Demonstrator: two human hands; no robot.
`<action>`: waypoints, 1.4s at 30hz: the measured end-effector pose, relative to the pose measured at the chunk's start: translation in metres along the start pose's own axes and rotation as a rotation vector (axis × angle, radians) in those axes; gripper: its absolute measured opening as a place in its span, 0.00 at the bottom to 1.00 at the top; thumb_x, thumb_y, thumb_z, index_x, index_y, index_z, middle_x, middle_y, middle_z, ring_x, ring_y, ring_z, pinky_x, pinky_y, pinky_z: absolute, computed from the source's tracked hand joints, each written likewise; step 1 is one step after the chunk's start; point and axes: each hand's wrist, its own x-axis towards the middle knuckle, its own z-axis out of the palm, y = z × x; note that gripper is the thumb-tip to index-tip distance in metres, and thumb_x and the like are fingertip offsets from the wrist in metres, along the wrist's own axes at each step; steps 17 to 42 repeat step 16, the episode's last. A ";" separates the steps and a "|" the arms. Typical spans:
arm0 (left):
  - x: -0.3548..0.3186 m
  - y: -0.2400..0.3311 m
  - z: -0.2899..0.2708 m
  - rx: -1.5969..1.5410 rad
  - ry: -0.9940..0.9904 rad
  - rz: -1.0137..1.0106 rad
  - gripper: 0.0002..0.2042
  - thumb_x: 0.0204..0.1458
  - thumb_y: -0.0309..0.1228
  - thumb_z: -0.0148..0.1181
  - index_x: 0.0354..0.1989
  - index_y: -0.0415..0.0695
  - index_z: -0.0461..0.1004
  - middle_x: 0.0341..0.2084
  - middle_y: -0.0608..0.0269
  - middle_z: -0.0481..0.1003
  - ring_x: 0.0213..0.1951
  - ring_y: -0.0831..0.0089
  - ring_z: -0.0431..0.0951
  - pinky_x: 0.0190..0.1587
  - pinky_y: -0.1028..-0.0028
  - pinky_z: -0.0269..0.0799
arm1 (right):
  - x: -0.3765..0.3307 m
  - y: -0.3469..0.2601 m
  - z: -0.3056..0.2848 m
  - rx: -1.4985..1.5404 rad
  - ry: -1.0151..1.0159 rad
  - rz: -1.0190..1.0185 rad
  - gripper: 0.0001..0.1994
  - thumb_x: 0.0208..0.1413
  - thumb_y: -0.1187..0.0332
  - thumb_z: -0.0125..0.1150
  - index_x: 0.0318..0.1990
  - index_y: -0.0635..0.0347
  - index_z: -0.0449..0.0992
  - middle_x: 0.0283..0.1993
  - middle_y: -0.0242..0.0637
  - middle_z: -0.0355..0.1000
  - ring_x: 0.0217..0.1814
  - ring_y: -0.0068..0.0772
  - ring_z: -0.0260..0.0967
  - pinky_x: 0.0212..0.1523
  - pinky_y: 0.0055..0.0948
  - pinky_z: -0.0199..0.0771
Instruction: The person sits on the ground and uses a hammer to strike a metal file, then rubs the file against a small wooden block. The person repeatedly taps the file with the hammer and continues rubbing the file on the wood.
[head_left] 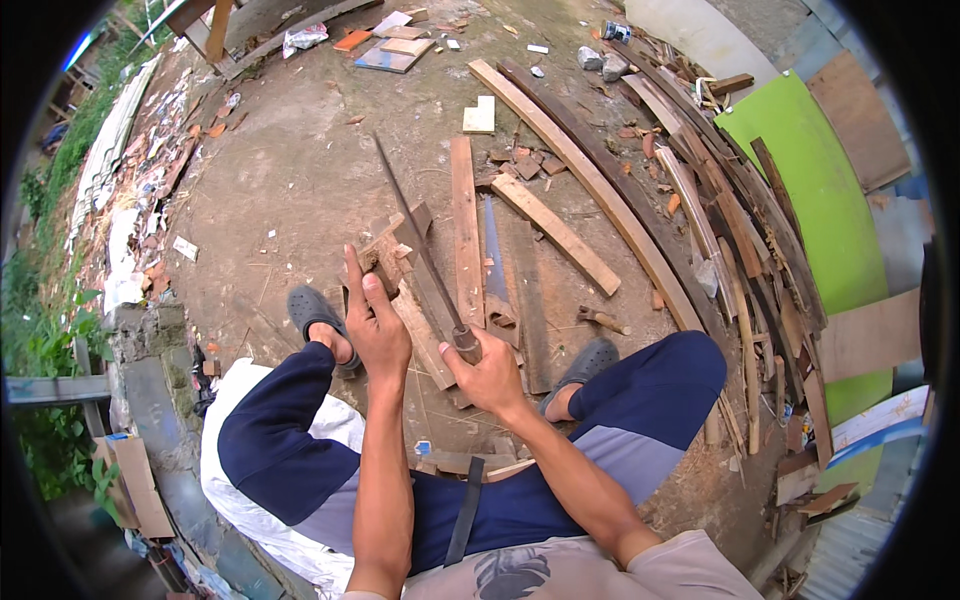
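Observation:
My right hand [488,375] is wrapped round the brown wooden handle of a long, narrow, dark-bladed tool [420,240]. The blade slants up and to the left; its exact kind is unclear. Beside it, my left hand [382,335] has its index finger and thumb stretched out, with the other fingers partly hidden. Just beyond that hand is a notched piece of wood [388,248], and I cannot tell whether they touch. Under the blade, a wooden board [422,325] lies on the ground between my feet.
Right of the blade lie a plank [465,225], a handsaw [492,250] and a short beam [556,236]. A small wooden-handled tool [604,321] rests near my right shoe. Long timbers [590,175] curve along the right, before a green panel [815,190]. Rubble [150,225] lines the left.

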 end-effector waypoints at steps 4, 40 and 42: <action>-0.002 -0.011 0.000 -0.021 -0.052 -0.008 0.26 0.73 0.39 0.39 0.74 0.37 0.57 0.69 0.41 0.64 0.69 0.53 0.65 0.69 0.63 0.59 | 0.000 0.005 0.011 -0.117 -0.121 0.113 0.12 0.57 0.65 0.66 0.38 0.68 0.79 0.27 0.46 0.78 0.28 0.37 0.74 0.35 0.37 0.73; -0.021 -0.026 -0.012 0.281 -0.062 -0.082 0.29 0.70 0.47 0.45 0.72 0.40 0.59 0.52 0.38 0.78 0.57 0.41 0.76 0.60 0.52 0.67 | -0.013 0.040 0.014 -0.191 -0.076 0.050 0.15 0.54 0.61 0.68 0.43 0.63 0.83 0.36 0.53 0.81 0.41 0.46 0.82 0.42 0.40 0.78; -0.021 -0.026 -0.012 0.281 -0.062 -0.082 0.29 0.70 0.47 0.45 0.72 0.40 0.59 0.52 0.38 0.78 0.57 0.41 0.76 0.60 0.52 0.67 | -0.013 0.040 0.014 -0.191 -0.076 0.050 0.15 0.54 0.61 0.68 0.43 0.63 0.83 0.36 0.53 0.81 0.41 0.46 0.82 0.42 0.40 0.78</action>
